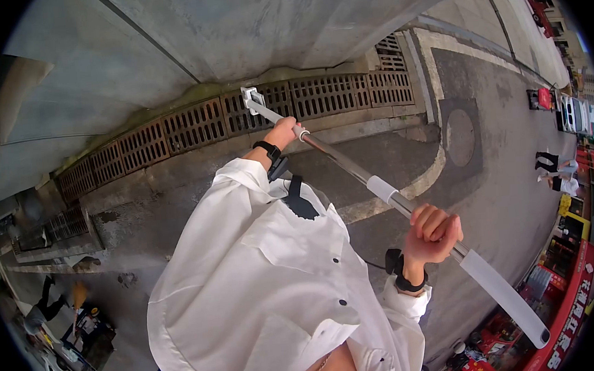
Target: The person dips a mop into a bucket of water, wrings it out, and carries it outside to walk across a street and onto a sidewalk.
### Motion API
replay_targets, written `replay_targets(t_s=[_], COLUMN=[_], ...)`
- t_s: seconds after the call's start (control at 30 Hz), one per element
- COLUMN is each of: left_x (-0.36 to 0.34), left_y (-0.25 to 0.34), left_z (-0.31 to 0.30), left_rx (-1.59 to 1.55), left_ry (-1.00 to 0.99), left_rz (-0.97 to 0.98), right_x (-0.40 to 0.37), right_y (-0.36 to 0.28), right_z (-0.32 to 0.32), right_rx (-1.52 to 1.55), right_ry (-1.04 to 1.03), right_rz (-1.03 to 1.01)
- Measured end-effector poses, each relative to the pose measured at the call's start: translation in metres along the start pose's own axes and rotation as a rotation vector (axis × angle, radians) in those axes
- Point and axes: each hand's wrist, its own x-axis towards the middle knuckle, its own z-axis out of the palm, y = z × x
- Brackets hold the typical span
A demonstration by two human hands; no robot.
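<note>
Left hand (284, 132) and right hand (433, 234) are both clenched round a long pole (351, 168), its head (252, 97) at the drain grate (196, 123), which looks untouched so far.

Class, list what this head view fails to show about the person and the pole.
Head view, right hand: palm hidden by its own fingers curled round the pole.
The fitting at the pole's far end: too small to identify.
Legs and feet: hidden by the white shirt.
Lower right, red signs: lettering cut by the lens edge.
</note>
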Motion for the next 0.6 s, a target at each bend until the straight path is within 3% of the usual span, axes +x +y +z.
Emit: replay_targets(t_s=[0.4,0.5,0.6], left_x=[0.062,0.086,0.032], left_y=[0.023,0.041,0.058], left_z=[-0.04,-0.071,-0.059], left_rx=[0.059,0.089,0.124], left_ry=[0.212,0.17,0.159], left_rz=[0.014,0.133,0.12], right_x=[-0.013,-0.014,-0.017], right_y=[-0.058,-0.077,-0.087], right_z=[-0.013,-0.015,-0.021], right_rx=[0.012,-0.003,-0.013], right_ry=[0.185,0.253,0.293], right_rz=[-0.027,-0.03,-0.085])
